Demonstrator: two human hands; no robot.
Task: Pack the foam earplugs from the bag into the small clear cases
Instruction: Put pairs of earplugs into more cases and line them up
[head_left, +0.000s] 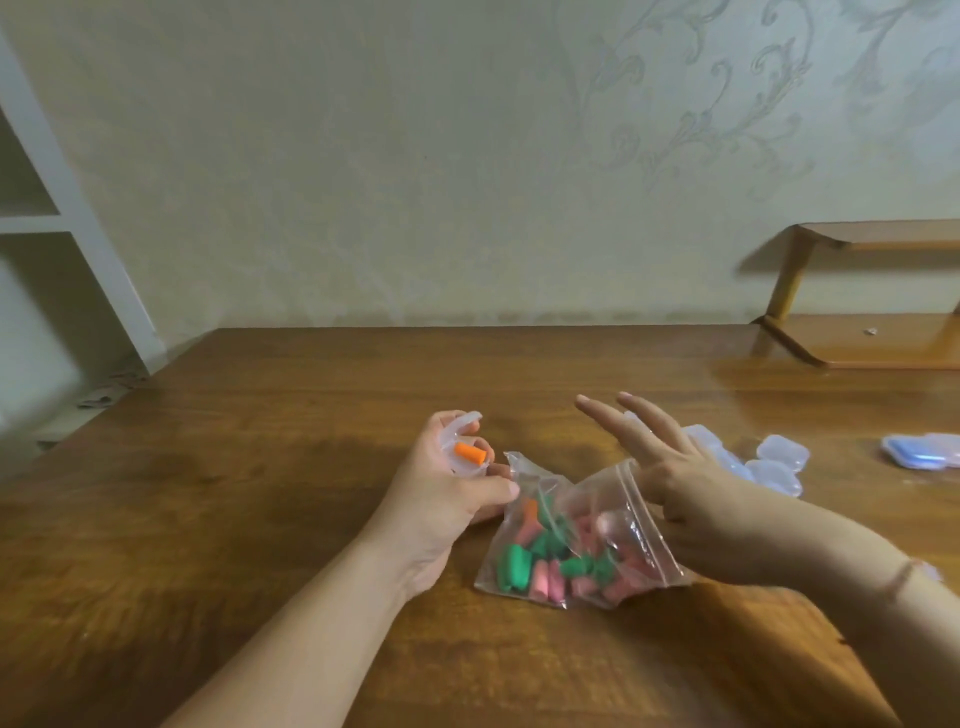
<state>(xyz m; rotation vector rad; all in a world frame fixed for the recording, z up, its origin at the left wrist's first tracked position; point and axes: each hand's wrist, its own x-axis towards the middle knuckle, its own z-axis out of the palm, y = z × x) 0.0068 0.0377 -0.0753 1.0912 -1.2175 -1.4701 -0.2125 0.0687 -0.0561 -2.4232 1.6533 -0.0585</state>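
Observation:
A clear zip bag (574, 540) holding several green, pink and orange foam earplugs lies on the wooden table (260, 493) between my hands. My left hand (447, 488) grips a small clear case (465, 447), lid open, with one orange earplug (470, 453) in it; its thumb touches the bag's left edge. My right hand (680, 483) hovers at the bag's open mouth, index and middle fingers stretched out straight, the others curled by the bag's zip edge. Whether they pinch the bag is unclear.
Several empty clear cases (769, 462) are piled on the table behind my right hand, and a bluish case (922, 451) lies at the far right. A low wooden shelf (872, 291) stands at the back right, against the wall.

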